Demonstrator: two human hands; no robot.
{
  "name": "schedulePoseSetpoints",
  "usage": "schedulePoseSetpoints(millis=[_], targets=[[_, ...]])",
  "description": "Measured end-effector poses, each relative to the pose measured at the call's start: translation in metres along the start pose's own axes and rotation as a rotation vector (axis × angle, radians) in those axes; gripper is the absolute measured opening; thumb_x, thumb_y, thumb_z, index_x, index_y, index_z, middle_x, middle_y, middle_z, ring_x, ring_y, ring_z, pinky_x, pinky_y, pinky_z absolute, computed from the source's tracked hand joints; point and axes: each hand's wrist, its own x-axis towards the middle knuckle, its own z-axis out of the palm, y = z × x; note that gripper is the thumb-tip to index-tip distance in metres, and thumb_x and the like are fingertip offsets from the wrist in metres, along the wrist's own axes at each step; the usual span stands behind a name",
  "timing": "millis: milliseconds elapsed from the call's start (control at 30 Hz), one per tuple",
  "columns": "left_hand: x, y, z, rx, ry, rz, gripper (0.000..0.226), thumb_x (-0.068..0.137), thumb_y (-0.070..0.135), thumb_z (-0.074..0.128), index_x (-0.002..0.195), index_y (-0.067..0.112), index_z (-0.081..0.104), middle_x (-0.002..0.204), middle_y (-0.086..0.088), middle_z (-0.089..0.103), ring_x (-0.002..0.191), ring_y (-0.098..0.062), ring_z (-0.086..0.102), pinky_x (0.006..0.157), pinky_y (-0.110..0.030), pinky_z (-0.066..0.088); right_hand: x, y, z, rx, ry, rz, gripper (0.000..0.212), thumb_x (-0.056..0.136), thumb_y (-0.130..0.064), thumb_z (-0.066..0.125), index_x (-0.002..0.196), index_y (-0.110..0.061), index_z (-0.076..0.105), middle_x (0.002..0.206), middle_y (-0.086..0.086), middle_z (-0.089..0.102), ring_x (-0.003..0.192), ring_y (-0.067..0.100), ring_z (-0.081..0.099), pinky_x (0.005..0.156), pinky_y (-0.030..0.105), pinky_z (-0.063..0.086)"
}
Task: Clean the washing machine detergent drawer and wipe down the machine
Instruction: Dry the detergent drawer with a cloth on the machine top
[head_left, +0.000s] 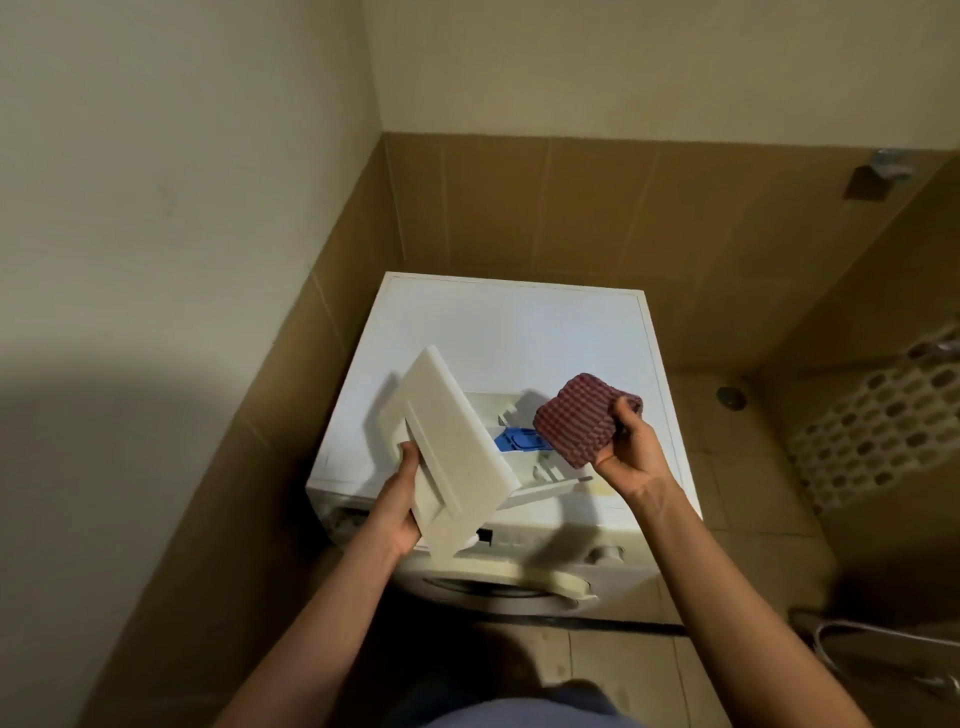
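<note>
The white detergent drawer (452, 447) is out of the machine and held in the air, front panel toward me, its blue insert (519, 440) showing behind. My left hand (402, 504) grips the panel's lower left edge. My right hand (626, 449) holds a folded red-and-grey checked cloth (582, 415) just right of the drawer, apart from it. Below both stands the white washing machine (519, 332), its top bare and its round door (498, 587) toward me.
The machine sits in a corner between brown tiled walls. A floor drain (731, 396) and a white perforated basket (872, 431) lie to the right. A metal hose (883, 649) curls on the floor at lower right.
</note>
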Motion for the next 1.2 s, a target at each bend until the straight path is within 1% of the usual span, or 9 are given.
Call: schedulePoseSetpoints(millis=[133,300,433,567,667,733,900,1000,1200], targets=[[0.028,0.018,0.001,0.033,-0.04,-0.055,0.047,0.092,0.059,0.044,0.108,0.021,0.066,0.095,-0.009,0.073,0.089,-0.029,0.065,0.078,-0.045,0.053,0.012,0.005,0.006,0.054,-0.036,-0.061,0.038,0.087,-0.026,0.055,0.122,-0.01,0.057,0.125,0.013,0.06,0.125,0.029,0.051,0.107,0.057,0.034],[0.054,0.021,0.013,0.052,-0.066,-0.083,0.048,0.091,0.059,0.047,0.113,0.021,0.066,0.111,-0.015,0.07,0.105,-0.035,0.063,0.099,-0.061,0.044,0.021,0.003,0.001,0.112,-0.078,-0.089,0.051,0.085,-0.032,0.065,0.131,-0.011,0.053,0.125,0.012,0.059,0.128,0.031,0.049,0.106,0.059,0.034],[0.066,0.02,0.027,0.043,-0.054,-0.084,0.045,0.093,0.057,0.044,0.109,0.021,0.065,0.1,-0.011,0.073,0.097,-0.032,0.065,0.09,-0.053,0.051,0.022,-0.009,-0.005,0.158,-0.154,-0.117,0.07,0.062,-0.024,0.086,0.124,-0.02,0.053,0.122,0.011,0.059,0.13,0.026,0.045,0.107,0.058,0.031],[0.074,0.016,0.037,0.026,-0.012,-0.098,0.047,0.094,0.059,0.042,0.111,0.021,0.064,0.091,-0.008,0.075,0.088,-0.028,0.067,0.074,-0.043,0.054,0.018,-0.023,-0.009,0.144,-0.134,-0.102,0.07,0.05,-0.023,0.091,0.113,-0.01,0.063,0.111,0.013,0.065,0.109,0.029,0.061,0.1,0.057,0.041],[0.082,0.012,0.043,0.066,0.052,-0.106,0.053,0.09,0.064,0.046,0.115,0.021,0.064,0.1,-0.01,0.073,0.092,-0.031,0.067,0.074,-0.044,0.055,0.017,-0.034,-0.006,0.096,-0.049,-0.094,0.039,0.078,-0.033,0.072,0.108,-0.01,0.064,0.103,0.012,0.068,0.1,0.029,0.065,0.094,0.057,0.045],[0.086,0.009,0.046,0.087,0.103,-0.089,0.054,0.089,0.063,0.049,0.115,0.018,0.063,0.104,-0.011,0.071,0.092,-0.032,0.066,0.073,-0.042,0.054,0.019,-0.041,-0.007,0.062,0.021,-0.092,0.038,0.093,-0.041,0.05,0.111,-0.01,0.062,0.104,0.014,0.069,0.1,0.031,0.066,0.088,0.058,0.05],[0.1,0.001,0.054,0.154,0.227,0.042,0.043,0.096,0.044,0.055,0.118,0.007,0.054,0.107,-0.017,0.067,0.099,-0.035,0.064,0.081,-0.046,0.054,0.019,-0.056,-0.004,-0.034,0.067,-0.097,0.04,0.096,-0.04,0.046,0.114,-0.008,0.062,0.108,0.015,0.066,0.107,0.031,0.061,0.096,0.057,0.045],[0.103,0.002,0.059,0.171,0.245,0.066,0.033,0.099,0.032,0.053,0.117,0.005,0.058,0.107,-0.018,0.067,0.094,-0.033,0.064,0.084,-0.045,0.054,0.024,-0.064,-0.001,-0.333,0.134,-0.148,0.039,0.1,-0.037,0.04,0.118,-0.008,0.06,0.113,0.014,0.065,0.109,0.03,0.06,0.096,0.053,0.046],[0.107,0.002,0.069,0.263,0.272,0.116,0.027,0.102,0.017,0.039,0.112,0.012,0.063,0.095,-0.008,0.065,0.071,-0.018,0.055,0.06,-0.026,0.046,0.042,-0.073,0.001,-0.711,0.152,-0.147,0.039,0.103,-0.033,0.035,0.13,-0.012,0.052,0.125,0.014,0.061,0.113,0.028,0.058,0.095,0.046,0.048]])
